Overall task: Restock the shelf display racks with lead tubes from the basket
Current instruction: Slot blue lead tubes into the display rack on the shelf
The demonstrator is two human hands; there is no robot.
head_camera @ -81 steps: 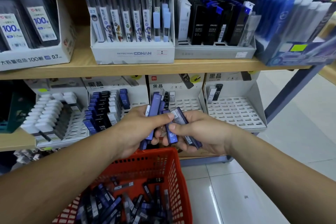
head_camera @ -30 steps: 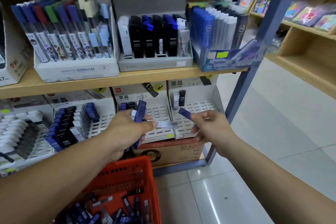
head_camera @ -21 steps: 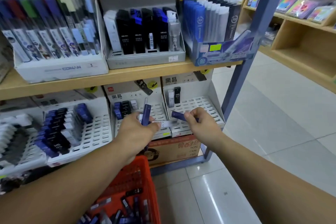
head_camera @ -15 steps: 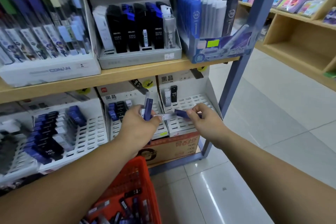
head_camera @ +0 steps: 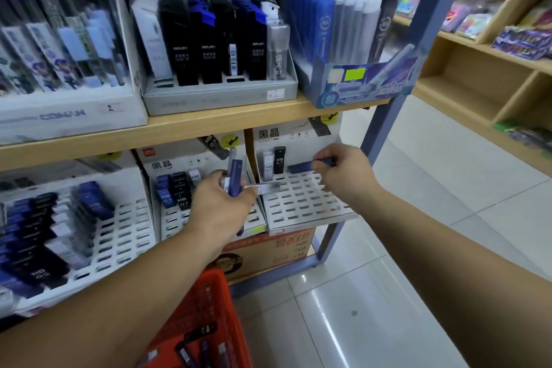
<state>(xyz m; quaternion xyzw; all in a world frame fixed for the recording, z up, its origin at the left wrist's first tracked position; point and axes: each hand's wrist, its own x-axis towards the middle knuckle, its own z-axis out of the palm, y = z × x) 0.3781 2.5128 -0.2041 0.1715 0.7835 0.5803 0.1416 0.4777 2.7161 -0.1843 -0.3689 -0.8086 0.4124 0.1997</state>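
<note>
Nearest me, at the bottom of the view, the red basket [head_camera: 209,302] sits under my left forearm, with loose lead tubes [head_camera: 206,330] lying across its floor. Above it my left hand [head_camera: 221,212] is clenched round a small bundle of tubes [head_camera: 235,178]. One blue one stands up out of the fist and a pale one sticks out sideways to the right. I cannot tell how many more are hidden in the palm.

A little further on, my right hand [head_camera: 343,176] pinches a single blue tube [head_camera: 300,167] by its right end between thumb and fingers [head_camera: 324,162]. It lies level above the back rows of the right-hand rack [head_camera: 304,206], just beside the white tube [head_camera: 268,166] and black tube [head_camera: 279,160] standing there. Nearly all of that rack's slots are empty, so I judge the restocking has barely begun here.

These tubes look light, stiff and smooth-sided, so I expect one to slip in a loose grip rather than bend. I would hold it at the very top end, tip it upright and let the free end find a slot beside the black one. The leads inside are probably brittle, so no ramming.

The middle rack [head_camera: 179,218] holds a short row of tubes, the left rack [head_camera: 119,227] far more. Beyond them the wooden shelf [head_camera: 209,125] carries boxed stock, and the blue post [head_camera: 385,125] stands at the right-hand rack's far side.
</note>
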